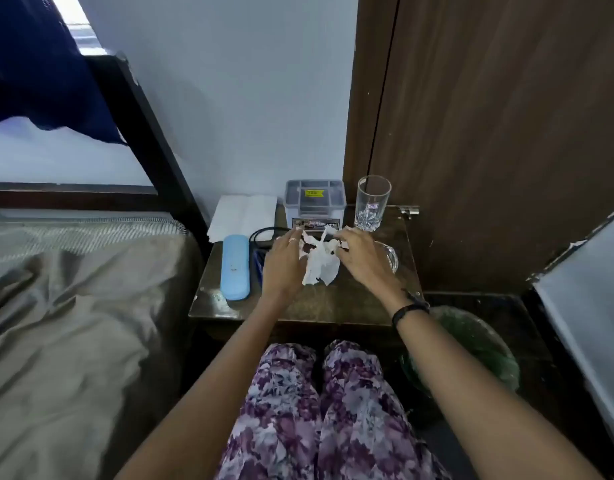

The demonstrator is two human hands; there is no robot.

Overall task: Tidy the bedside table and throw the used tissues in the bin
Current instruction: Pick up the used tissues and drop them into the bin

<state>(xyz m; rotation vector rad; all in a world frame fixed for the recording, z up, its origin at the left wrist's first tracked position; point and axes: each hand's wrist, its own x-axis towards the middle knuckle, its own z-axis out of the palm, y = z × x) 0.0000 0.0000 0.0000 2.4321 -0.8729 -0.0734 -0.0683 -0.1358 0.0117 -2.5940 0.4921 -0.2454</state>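
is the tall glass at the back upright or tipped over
Upright. The tall glass stands on its base on the bedside table, rim up, and looks empty.

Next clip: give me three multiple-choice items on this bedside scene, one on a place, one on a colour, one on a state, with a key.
1. Where is the bin?
A. on the bed
B. on the floor right of the bedside table
C. on the table

2. What colour is the glasses case?
A. light blue
B. red
C. black

3. What state is the drinking glass in?
A. tipped over
B. full of juice
C. upright, empty

Key: B, it sits low beside the table; A, its shell is pale blue; C, it stands clear and see-through.
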